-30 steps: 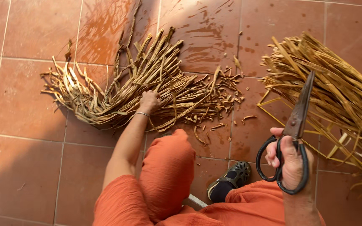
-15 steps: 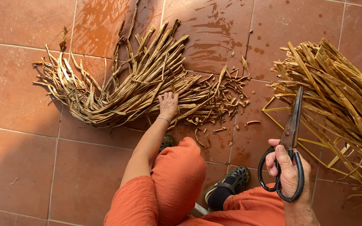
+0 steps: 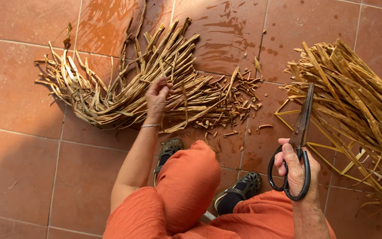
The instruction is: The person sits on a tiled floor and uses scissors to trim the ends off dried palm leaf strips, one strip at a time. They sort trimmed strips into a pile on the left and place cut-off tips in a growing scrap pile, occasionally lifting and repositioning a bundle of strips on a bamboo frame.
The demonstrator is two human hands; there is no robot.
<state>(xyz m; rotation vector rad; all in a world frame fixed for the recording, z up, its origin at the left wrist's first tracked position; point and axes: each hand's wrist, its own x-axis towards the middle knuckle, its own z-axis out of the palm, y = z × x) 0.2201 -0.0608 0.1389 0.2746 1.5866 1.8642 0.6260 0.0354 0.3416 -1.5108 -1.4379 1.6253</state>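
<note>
Head view: left hand (image 3: pixel 157 98) pinches a strip from the curved pile (image 3: pixel 124 88) upper left, right hand (image 3: pixel 298 170) grips closed scissors (image 3: pixel 299 137) lower right, beside the straight bundle (image 3: pixel 354 106).

Floor of square terracotta-red clay tiles (image 3: pixel 18 177) with pale grout lines, dark wet patches at far centre, daylit throughout.

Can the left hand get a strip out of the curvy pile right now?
Probably yes. The left hand is already over the curved pile, fingers pinched at a strip, with nothing in between. The right hand holds the scissors well off to the side.
</note>
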